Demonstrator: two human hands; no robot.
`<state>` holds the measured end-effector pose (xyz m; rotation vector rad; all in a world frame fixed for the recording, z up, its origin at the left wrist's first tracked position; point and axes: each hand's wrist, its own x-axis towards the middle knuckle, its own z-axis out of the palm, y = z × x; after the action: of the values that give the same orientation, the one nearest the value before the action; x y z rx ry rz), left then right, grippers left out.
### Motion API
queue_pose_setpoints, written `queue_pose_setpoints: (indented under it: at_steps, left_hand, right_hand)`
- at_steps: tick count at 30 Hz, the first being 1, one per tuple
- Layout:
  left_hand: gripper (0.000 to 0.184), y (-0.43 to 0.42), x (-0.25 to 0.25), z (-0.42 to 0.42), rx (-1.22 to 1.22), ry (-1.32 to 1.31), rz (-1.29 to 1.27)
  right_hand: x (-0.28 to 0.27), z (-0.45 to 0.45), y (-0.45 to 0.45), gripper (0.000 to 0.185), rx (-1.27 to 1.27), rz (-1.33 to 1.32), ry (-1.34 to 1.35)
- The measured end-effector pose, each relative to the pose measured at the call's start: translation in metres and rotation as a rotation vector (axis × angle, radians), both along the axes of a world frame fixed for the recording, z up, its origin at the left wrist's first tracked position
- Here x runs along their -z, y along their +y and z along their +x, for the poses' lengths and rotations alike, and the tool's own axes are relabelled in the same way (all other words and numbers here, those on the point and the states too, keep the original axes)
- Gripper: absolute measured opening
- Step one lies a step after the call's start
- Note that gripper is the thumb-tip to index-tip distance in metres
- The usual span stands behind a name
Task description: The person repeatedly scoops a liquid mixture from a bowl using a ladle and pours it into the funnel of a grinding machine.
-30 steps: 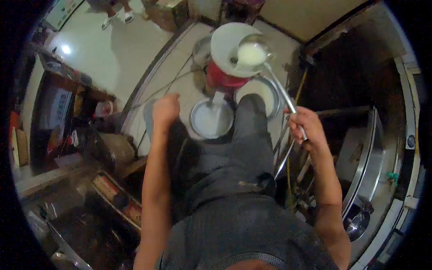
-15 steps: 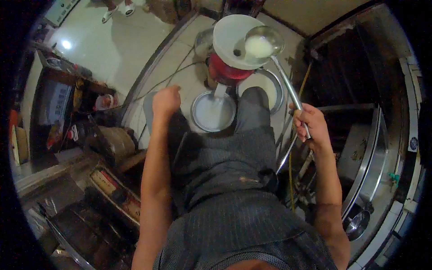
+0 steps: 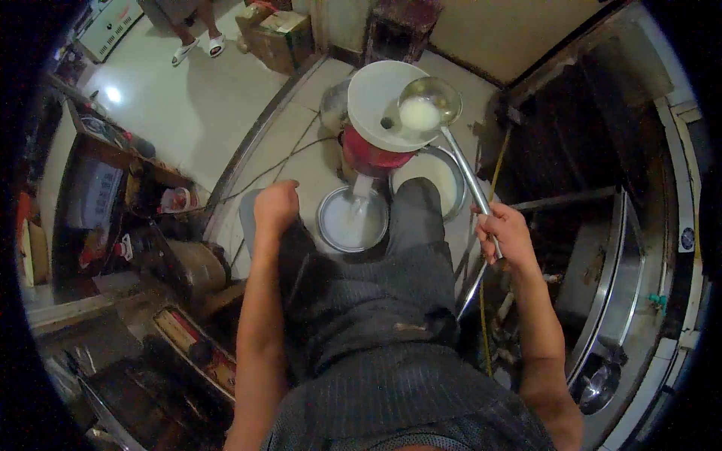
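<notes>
Your left forearm point(image 3: 258, 316) and right forearm point(image 3: 541, 316) extend forward, left grip point(image 3: 276, 204) curled fist-like, right grip point(image 3: 502, 231) with fingers wrapped inward.

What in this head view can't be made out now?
In the head view:
Other person: upper body cut off by the top edge.
Red machine: top hidden by the white hopper.
Right basin: near part hidden by the right knee.
Left hand: palm hidden by its back; grip unclear.
</notes>
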<state>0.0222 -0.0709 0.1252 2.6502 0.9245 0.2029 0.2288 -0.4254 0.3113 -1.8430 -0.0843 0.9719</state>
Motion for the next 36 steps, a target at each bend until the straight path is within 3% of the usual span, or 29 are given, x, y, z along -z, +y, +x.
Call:
queue_pose_setpoints:
  at_steps: [15, 18, 24, 27, 29, 34, 36]
  left_hand:
    - [0.027, -0.001, -0.006, 0.001, -0.022, 0.026, -0.034]
    - [0.027, -0.003, -0.003, 0.001, -0.015, -0.016, -0.025]
    - [0.025, -0.007, -0.004, 0.004, 0.011, -0.044, 0.010]
    - [0.025, -0.006, -0.003, 0.004, 0.022, -0.038, 0.020]
    - [0.025, -0.002, 0.002, 0.001, 0.019, -0.038, 0.038]
    - [0.024, -0.009, -0.001, 0.003, 0.022, -0.059, 0.039]
    - [0.023, -0.011, -0.001, 0.008, 0.043, -0.074, 0.064]
  right_hand:
    - [0.014, 0.000, -0.007, 0.028, -0.012, -0.067, -0.133]
    - [0.021, 0.000, -0.012, 0.011, -0.052, -0.013, -0.143]
    - [0.020, -0.001, -0.016, 0.015, -0.050, -0.056, -0.204]
    - [0.033, -0.001, -0.026, 0.022, -0.065, -0.060, -0.201]
    - [0.046, -0.007, -0.028, 0.030, -0.074, -0.057, -0.336]
    - [0.034, -0.020, -0.031, 0.045, -0.090, -0.138, -0.379]
    - [0.045, -0.015, -0.038, 0.044, -0.237, -0.250, -0.737]
